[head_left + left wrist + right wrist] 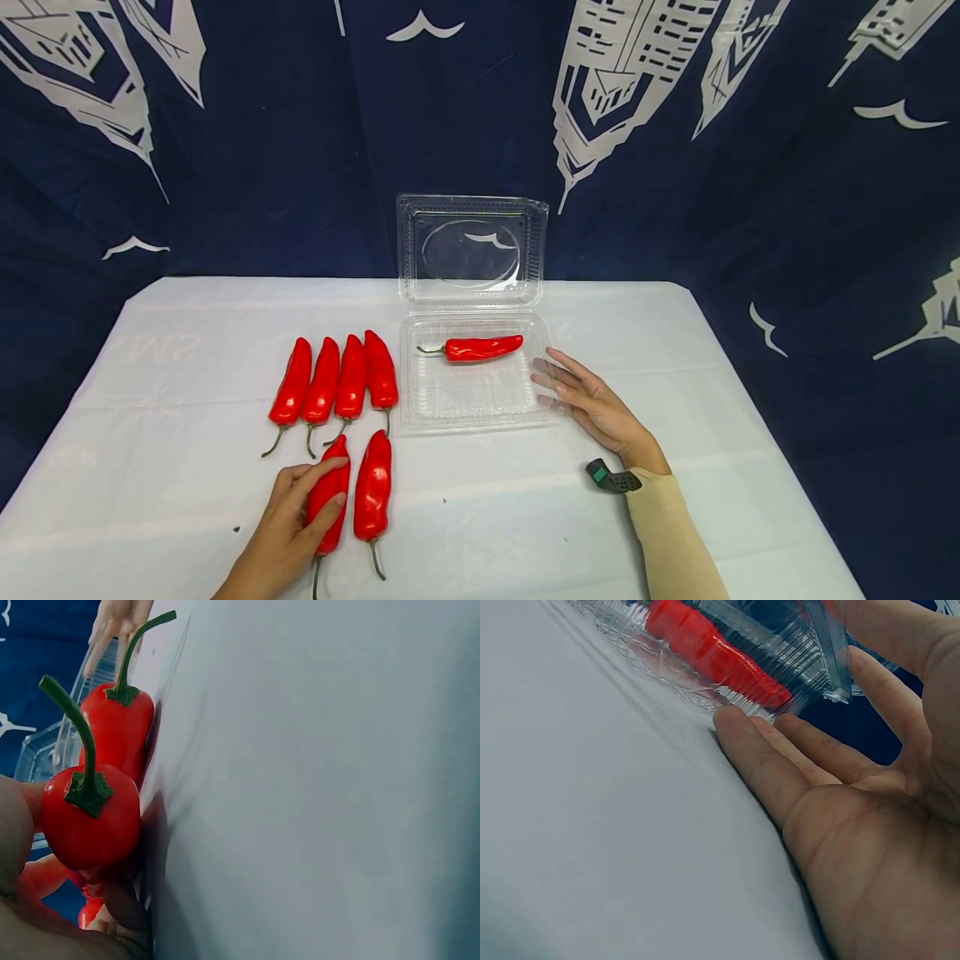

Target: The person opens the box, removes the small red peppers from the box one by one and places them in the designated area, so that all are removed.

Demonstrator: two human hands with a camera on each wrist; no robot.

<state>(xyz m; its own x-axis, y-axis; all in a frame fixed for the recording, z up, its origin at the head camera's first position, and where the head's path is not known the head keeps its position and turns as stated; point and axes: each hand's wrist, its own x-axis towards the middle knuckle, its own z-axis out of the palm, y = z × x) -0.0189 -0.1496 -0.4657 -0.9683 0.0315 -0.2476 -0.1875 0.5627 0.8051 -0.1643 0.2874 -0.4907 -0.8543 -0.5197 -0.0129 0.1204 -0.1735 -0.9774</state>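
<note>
My left hand (288,517) grips a red chili pepper (327,500) at the front left, thumb on one side and fingers on the other. In the left wrist view this pepper (94,825) points its green stem at the camera. Another red pepper (372,487) lies just right of it. My right hand (603,412) rests at the right side of a clear plastic clamshell box (450,408), fingers extended along its wall. Inside the box one red pepper (483,348) lies crosswise near the hinge; it shows through the wall in the right wrist view (712,652).
A row of several red peppers (322,383) lies left of the box, stems toward me. The box's lid (472,250) stands raised at the back. Behind the white table (525,517) hangs a navy cloth (285,167) with white prints. A black band (611,477) sits at my right wrist.
</note>
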